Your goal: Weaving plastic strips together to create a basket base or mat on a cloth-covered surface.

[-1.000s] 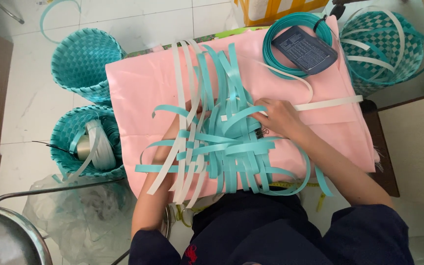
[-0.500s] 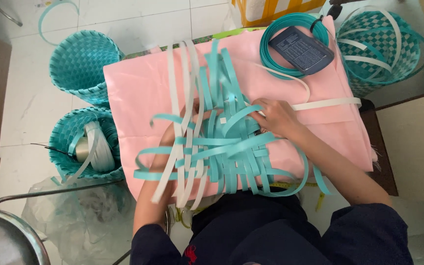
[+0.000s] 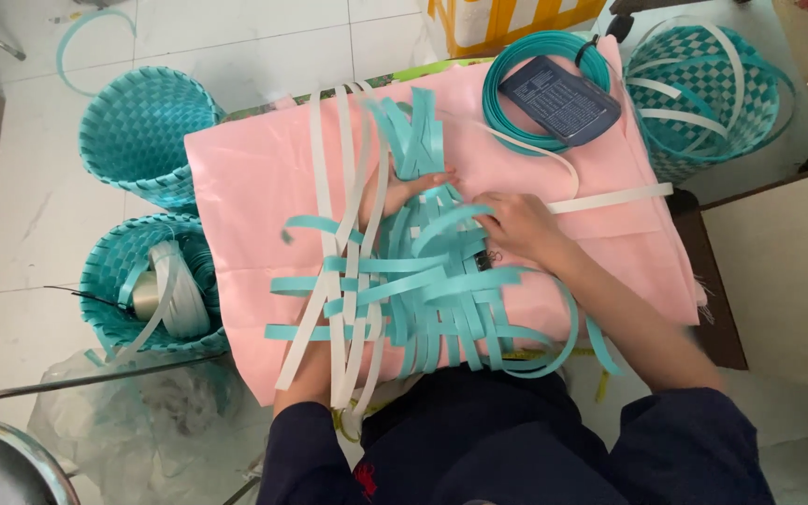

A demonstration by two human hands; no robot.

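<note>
strips (image 3: 423,281) lie under both flat, unclenched hands: left hand (image 3: 404,192), right hand (image 3: 516,224); basket (image 3: 119,281) holds rolled strip.

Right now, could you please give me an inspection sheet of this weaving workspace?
Surface: pink cloth covering the table.
Job's things: teal strips and white strips, partly interwoven at the middle.
Clutter: coil of teal strip with a dark flat device on it; one loose white strip.
Grippers: left hand lies under the strips, fingers spread; right hand presses on the weave.
Cables: nothing seen.
Surroundings: tiled floor; two teal woven baskets at one side, a teal and white checked basket at the other; clear plastic bag.
</note>
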